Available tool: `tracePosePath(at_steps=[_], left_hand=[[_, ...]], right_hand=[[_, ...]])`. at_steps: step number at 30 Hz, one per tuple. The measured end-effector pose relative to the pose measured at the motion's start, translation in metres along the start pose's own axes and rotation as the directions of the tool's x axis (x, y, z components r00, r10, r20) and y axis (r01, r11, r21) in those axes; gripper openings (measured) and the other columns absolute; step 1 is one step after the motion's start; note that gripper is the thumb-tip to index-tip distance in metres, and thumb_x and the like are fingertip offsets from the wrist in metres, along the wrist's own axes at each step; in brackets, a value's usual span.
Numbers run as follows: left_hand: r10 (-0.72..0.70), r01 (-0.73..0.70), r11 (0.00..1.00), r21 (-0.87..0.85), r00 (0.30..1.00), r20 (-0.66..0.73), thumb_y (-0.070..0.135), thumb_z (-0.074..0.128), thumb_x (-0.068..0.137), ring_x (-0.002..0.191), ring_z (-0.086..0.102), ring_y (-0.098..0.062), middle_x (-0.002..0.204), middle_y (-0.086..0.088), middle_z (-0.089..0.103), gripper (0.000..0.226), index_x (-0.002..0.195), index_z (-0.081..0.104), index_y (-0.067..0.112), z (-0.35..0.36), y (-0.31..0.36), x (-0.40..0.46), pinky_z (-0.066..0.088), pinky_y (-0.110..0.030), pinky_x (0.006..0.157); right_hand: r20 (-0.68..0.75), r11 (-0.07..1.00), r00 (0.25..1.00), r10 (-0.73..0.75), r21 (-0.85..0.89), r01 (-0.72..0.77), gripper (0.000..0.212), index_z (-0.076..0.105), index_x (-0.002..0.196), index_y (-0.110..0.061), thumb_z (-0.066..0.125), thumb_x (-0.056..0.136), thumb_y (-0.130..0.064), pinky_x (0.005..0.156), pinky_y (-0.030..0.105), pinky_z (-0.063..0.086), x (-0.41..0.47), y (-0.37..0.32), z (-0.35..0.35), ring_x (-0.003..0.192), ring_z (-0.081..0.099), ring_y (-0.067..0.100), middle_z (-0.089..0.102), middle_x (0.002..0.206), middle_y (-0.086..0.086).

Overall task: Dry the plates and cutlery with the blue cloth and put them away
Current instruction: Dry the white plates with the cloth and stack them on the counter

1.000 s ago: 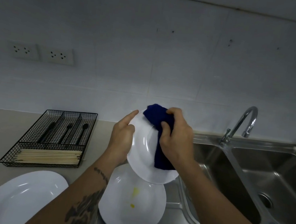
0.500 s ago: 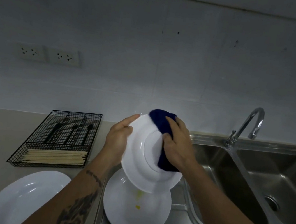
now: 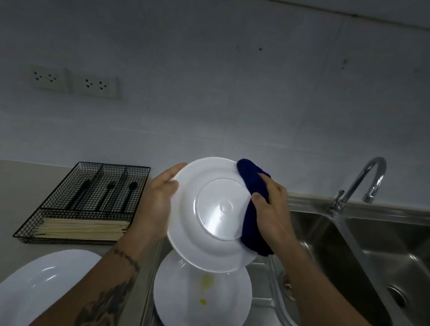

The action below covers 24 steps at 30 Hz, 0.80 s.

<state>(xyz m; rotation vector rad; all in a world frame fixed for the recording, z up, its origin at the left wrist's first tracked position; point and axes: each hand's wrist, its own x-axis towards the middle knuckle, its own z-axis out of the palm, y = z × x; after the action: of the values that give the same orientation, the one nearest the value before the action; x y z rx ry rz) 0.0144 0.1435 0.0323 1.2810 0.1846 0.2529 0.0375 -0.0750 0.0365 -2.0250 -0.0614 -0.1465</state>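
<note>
Plate (image 3: pixel 213 211) round glossy white, underside up | L fingers (image 3: pixel 170 184) grip rim | R fingers (image 3: pixel 267 194) clutch knit blue cloth (image 3: pixel 253 209)

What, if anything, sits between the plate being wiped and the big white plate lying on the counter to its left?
Only the person's own left hand and forearm. It grips the held plate by its left rim, and the forearm crosses above the counter plate. No loose object shows between them.

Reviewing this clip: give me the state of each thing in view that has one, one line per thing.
Held plate: lifted, tilted, underside to camera.
Cloth: bunched, pressed on held plate's right rim.
Left hand: grips held plate's left edge.
Right hand: grips cloth.
Lower plate: on drainboard, yellow spots.
Left plate: face up on counter.
Tray: holds black cutlery and chopsticks.
Tap: no water running.
</note>
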Motion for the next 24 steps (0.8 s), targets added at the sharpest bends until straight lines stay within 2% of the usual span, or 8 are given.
tracePosePath(at_steps=[1, 3, 6, 11, 15, 17, 20, 24], left_hand=[[0.029, -0.029, 0.998, 0.059, 0.999, -0.013, 0.008, 0.048, 0.079, 0.108, 0.067, -0.029, 0.117, -0.005, 0.072, 0.049, 0.12, 0.07, 0.022, 0.001, 0.0, 0.0, 0.054, -0.047, 0.093], [0.093, -0.084, 0.979, 0.184, 0.995, -0.038, 0.004, 0.046, 0.086, 0.107, 0.067, -0.018, 0.112, 0.007, 0.073, 0.046, 0.115, 0.073, 0.029, 0.007, 0.004, -0.001, 0.055, -0.038, 0.092], [0.18, -0.158, 0.955, 0.249, 0.981, -0.066, 0.0, 0.046, 0.095, 0.11, 0.063, -0.007, 0.116, 0.015, 0.068, 0.043, 0.124, 0.068, 0.022, 0.014, 0.006, -0.005, 0.05, -0.02, 0.091], [0.18, -0.15, 0.961, 0.231, 0.977, -0.111, -0.001, 0.051, 0.096, 0.118, 0.059, -0.01, 0.124, 0.009, 0.064, 0.04, 0.131, 0.064, 0.015, 0.01, -0.009, -0.008, 0.046, -0.028, 0.104], [0.111, -0.099, 0.987, 0.128, 0.99, -0.087, 0.0, 0.051, 0.097, 0.113, 0.064, -0.013, 0.122, 0.007, 0.068, 0.037, 0.127, 0.067, 0.016, 0.013, -0.014, -0.01, 0.051, -0.023, 0.092], [0.082, -0.076, 0.992, 0.105, 0.995, -0.059, 0.001, 0.051, 0.097, 0.112, 0.065, -0.016, 0.123, 0.004, 0.069, 0.037, 0.121, 0.07, 0.021, 0.018, -0.014, -0.008, 0.052, -0.023, 0.088], [0.049, -0.046, 0.996, 0.071, 0.998, -0.037, 0.001, 0.051, 0.097, 0.11, 0.067, -0.021, 0.121, 0.0, 0.071, 0.038, 0.111, 0.073, 0.029, 0.024, -0.012, -0.009, 0.055, -0.032, 0.092], [0.047, -0.048, 0.999, -0.023, 0.998, -0.041, -0.002, 0.049, 0.097, 0.102, 0.071, -0.023, 0.111, -0.006, 0.075, 0.037, 0.119, 0.071, 0.018, 0.018, -0.001, -0.007, 0.057, -0.037, 0.089]], right_hand=[[-0.017, 1.0, 1.0, -0.02, -0.006, 0.02, 0.047, 0.038, 0.149, -0.028, 0.044, 0.103, -0.019, 0.108, 0.035, 0.038, 0.0, -0.003, -0.001, 0.118, 0.042, 0.013, 0.03, 0.145, -0.004], [-0.039, 0.997, 0.997, -0.065, -0.038, 0.064, 0.047, 0.039, 0.148, -0.026, 0.044, 0.102, -0.018, 0.102, 0.029, 0.036, 0.001, -0.008, -0.002, 0.114, 0.041, 0.011, 0.028, 0.145, -0.004], [-0.046, 0.991, 0.993, -0.106, -0.09, 0.102, 0.048, 0.037, 0.15, -0.025, 0.043, 0.102, -0.02, 0.098, 0.026, 0.034, -0.001, -0.008, -0.003, 0.113, 0.04, 0.011, 0.025, 0.148, -0.005], [-0.071, 0.997, 0.997, -0.039, -0.065, 0.034, 0.051, 0.034, 0.152, -0.024, 0.043, 0.102, -0.021, 0.1, 0.028, 0.034, -0.013, 0.008, -0.002, 0.117, 0.041, 0.014, 0.025, 0.151, -0.003], [-0.09, 0.984, 0.996, -0.014, -0.179, -0.002, 0.049, 0.035, 0.152, -0.021, 0.039, 0.102, -0.023, 0.112, 0.039, 0.036, -0.011, 0.009, 0.0, 0.13, 0.042, 0.025, 0.029, 0.153, 0.001], [-0.076, 0.945, 0.99, -0.118, -0.316, 0.089, 0.048, 0.039, 0.15, -0.018, 0.04, 0.102, -0.022, 0.117, 0.043, 0.032, -0.006, -0.001, 0.003, 0.136, 0.039, 0.028, 0.032, 0.155, 0.005], [0.042, 0.805, 0.943, -0.331, -0.508, 0.305, 0.05, 0.043, 0.149, -0.017, 0.043, 0.099, -0.021, 0.119, 0.043, 0.023, -0.006, -0.023, 0.009, 0.14, 0.035, 0.028, 0.038, 0.155, 0.007], [0.251, 0.616, 0.835, -0.49, -0.578, 0.535, 0.059, 0.036, 0.153, -0.029, 0.037, 0.095, -0.033, 0.122, 0.051, 0.017, -0.021, -0.024, 0.013, 0.149, 0.022, 0.028, 0.028, 0.163, 0.003]])
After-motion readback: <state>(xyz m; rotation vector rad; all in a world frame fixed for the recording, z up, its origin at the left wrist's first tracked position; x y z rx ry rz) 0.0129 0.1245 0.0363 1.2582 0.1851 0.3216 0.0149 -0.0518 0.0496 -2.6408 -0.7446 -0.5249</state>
